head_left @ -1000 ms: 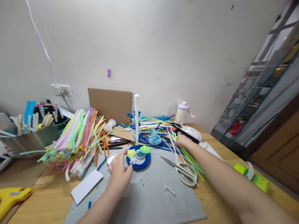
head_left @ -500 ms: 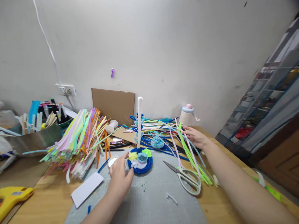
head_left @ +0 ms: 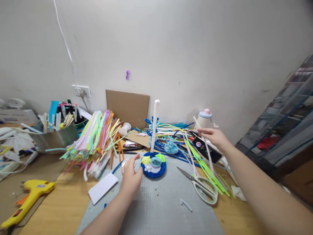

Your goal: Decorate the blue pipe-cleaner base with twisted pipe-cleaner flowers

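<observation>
My left hand [head_left: 130,178] lies on the grey cutting mat [head_left: 158,212], fingers loosely apart. Its thumb sits by the rim of a blue round base [head_left: 153,169]. The base carries a tall white post [head_left: 154,125] and small yellow, green and blue pipe-cleaner shapes. A small white disc [head_left: 123,163] shows just beyond the fingertips. My right hand [head_left: 215,137] is raised over the loose green and blue pipe cleaners [head_left: 205,166] and pinches a pale pipe cleaner [head_left: 207,153] that hangs down from it.
Scissors [head_left: 202,187] lie right of the base, a black phone [head_left: 206,148] under my right hand. A big pile of coloured pipe cleaners [head_left: 97,140], a metal tub of markers [head_left: 55,137], a yellow glue gun [head_left: 29,199], a white card [head_left: 102,187], cardboard [head_left: 127,106] and a bottle [head_left: 204,119] surround the mat.
My right hand rose from the loose pipe cleaners with a pale one pinched in it, uncovering the phone. My left hand stayed by the base. The view shifted.
</observation>
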`<state>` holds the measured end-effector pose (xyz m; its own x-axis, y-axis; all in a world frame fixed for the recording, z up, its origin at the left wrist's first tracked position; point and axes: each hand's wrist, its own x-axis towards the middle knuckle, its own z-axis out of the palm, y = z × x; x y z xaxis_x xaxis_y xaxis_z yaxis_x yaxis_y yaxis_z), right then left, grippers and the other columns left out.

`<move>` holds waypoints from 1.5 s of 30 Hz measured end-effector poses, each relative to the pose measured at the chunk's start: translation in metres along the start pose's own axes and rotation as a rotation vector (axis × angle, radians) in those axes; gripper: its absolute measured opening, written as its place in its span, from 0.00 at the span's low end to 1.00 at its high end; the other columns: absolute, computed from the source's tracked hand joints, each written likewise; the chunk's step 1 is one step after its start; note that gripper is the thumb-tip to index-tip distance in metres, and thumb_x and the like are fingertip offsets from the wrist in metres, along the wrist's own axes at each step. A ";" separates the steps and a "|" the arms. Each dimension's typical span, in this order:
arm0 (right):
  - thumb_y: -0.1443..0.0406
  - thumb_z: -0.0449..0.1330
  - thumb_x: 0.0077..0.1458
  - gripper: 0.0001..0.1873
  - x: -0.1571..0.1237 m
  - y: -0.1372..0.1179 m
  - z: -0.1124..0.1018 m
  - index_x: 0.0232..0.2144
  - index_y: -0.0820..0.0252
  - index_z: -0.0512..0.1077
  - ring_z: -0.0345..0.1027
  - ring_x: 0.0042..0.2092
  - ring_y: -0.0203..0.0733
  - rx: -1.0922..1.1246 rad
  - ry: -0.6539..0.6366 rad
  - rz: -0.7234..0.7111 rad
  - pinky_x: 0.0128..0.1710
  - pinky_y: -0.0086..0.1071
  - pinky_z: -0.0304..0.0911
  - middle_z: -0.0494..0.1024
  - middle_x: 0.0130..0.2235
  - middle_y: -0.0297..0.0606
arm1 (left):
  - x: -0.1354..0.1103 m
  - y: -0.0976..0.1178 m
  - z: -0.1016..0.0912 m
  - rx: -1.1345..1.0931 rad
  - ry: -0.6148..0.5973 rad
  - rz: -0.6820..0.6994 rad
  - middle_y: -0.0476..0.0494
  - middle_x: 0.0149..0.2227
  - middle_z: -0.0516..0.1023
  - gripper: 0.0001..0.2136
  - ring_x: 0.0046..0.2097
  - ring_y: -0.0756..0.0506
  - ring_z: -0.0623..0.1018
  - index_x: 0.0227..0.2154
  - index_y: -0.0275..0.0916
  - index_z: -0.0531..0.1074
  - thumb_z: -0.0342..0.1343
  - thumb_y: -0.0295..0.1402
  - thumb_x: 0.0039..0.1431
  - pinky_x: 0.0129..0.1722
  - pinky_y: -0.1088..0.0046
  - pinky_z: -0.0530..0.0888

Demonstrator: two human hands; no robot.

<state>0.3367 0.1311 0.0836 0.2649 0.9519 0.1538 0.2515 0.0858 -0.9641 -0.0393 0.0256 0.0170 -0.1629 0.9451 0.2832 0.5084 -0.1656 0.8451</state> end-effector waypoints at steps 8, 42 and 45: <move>0.68 0.63 0.46 0.30 -0.042 -0.049 0.019 0.53 0.50 0.62 0.71 0.32 0.37 0.252 0.418 -0.744 0.42 0.41 0.67 0.74 0.32 0.30 | 0.010 0.026 -0.087 -0.344 0.270 0.067 0.43 0.46 0.73 0.19 0.50 0.45 0.70 0.48 0.41 0.65 0.54 0.33 0.52 0.49 0.69 0.64; 0.57 0.51 0.57 0.15 -0.226 -0.010 0.060 0.37 0.60 0.72 0.63 0.29 0.38 -0.254 -0.268 -0.287 0.29 0.28 0.58 0.68 0.26 0.33 | -0.047 -0.013 -0.030 0.942 -0.369 -0.040 0.34 0.39 0.74 0.14 0.41 0.38 0.75 0.35 0.34 0.68 0.43 0.39 0.57 0.35 0.66 0.68; 0.56 0.52 0.57 0.16 -0.230 -0.010 0.049 0.37 0.60 0.73 0.64 0.29 0.38 -0.256 -0.224 -0.260 0.29 0.28 0.58 0.68 0.25 0.34 | -0.048 -0.013 -0.029 0.954 -0.398 -0.061 0.34 0.38 0.75 0.14 0.41 0.38 0.75 0.33 0.34 0.69 0.41 0.38 0.58 0.36 0.66 0.68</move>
<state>0.2274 -0.0742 0.0468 -0.0393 0.9510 0.3066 0.5138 0.2824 -0.8101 -0.0623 -0.0258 0.0059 -0.0080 0.9978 -0.0651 0.9956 0.0140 0.0930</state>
